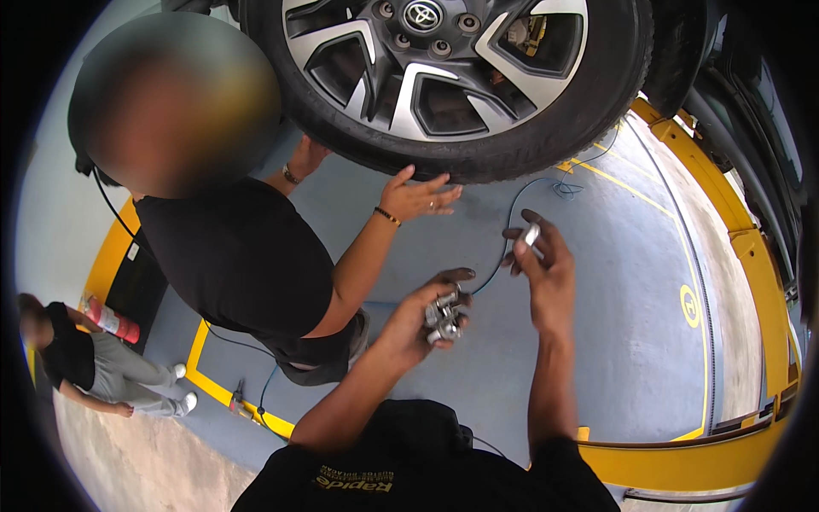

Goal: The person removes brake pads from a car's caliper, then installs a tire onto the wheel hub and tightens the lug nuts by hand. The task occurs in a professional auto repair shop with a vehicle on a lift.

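Note:
Several silver lug nuts (444, 317) lie bunched in my left hand (408, 322), its fingers curled round them. My right hand (550, 277) is raised to the right of it, pinching a single silver lug nut (531, 235) between thumb and fingers. Above both hands hangs a car wheel (414, 102) with a black and silver rim and a black tyre (363, 147). Some nuts sit in the rim's centre. A co-worker in a black shirt (235, 256) stands at the left, one hand (418, 198) by the tyre's lower edge and the other hand (307, 158) farther left against it.
Yellow lift beams (759, 282) curve along the right, beside the dark car body. A thin blue hose (512, 209) trails over the grey floor (478, 384). At the far left are another person (81, 350), a red fire extinguisher (115, 322) and a tool (241, 403) on the floor.

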Demonstrator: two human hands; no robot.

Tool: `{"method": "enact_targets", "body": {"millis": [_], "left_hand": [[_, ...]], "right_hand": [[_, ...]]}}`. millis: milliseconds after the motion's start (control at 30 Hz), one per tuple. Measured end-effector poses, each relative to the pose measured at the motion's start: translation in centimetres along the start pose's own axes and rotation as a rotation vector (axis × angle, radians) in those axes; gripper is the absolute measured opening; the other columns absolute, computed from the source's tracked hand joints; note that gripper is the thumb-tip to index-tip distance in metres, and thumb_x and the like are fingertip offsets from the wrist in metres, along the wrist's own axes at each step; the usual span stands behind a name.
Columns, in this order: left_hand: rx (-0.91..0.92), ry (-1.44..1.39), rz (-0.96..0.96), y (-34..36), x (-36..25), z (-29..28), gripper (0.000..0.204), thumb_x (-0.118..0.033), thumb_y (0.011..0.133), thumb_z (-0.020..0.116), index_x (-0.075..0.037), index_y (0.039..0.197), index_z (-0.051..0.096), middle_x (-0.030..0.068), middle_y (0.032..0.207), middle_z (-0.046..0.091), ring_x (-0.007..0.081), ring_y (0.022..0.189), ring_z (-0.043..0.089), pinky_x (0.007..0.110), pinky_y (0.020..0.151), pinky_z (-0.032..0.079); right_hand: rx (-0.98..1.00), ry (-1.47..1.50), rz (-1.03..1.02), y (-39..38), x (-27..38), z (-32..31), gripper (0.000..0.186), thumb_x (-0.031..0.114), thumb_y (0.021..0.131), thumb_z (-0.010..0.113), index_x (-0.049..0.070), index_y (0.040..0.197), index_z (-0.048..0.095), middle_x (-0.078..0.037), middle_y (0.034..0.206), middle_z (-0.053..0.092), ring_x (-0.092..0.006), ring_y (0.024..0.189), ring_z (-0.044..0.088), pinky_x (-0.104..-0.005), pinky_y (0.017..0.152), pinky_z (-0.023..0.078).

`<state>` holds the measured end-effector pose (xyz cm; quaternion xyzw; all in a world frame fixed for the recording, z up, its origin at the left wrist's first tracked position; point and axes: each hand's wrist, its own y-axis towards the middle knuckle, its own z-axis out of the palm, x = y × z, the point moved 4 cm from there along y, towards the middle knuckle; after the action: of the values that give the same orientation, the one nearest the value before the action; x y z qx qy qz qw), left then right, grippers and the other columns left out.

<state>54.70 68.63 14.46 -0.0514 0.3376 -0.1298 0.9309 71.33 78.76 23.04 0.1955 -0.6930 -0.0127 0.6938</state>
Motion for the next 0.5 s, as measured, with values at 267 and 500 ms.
{"method": "enact_targets", "body": {"millis": [267, 500], "left_hand": [[-0.233, 0.009, 0.150, 9.4, -4.4, -6.1, 0.051, -0.058, 0.108, 0.061, -0.012, 0.130, 0.063, 0.0029, 0.097, 0.063, 0.0137, 0.072, 0.063, 0.023, 0.043, 0.034], [-0.427, 0.094, 0.437, 14.1, -14.3, -13.9, 0.081, -0.074, 0.103, 0.057, -0.009, 0.151, 0.051, 0.0114, 0.112, 0.073, 0.0126, 0.069, 0.066, 0.022, 0.043, 0.033]], "right_hand": [[0.161, 0.104, -0.143, 10.5, 3.0, 5.5, 0.042, 0.012, 0.099, 0.080, -0.003, 0.137, 0.068, -0.013, 0.117, 0.073, -0.0170, 0.091, 0.071, -0.0294, 0.085, 0.056], [0.144, 0.296, -0.099, 15.9, 4.3, 8.9, 0.035, 0.019, 0.103, 0.078, -0.003, 0.130, 0.071, -0.012, 0.112, 0.075, -0.0238, 0.106, 0.077, -0.0313, 0.096, 0.060]]}}
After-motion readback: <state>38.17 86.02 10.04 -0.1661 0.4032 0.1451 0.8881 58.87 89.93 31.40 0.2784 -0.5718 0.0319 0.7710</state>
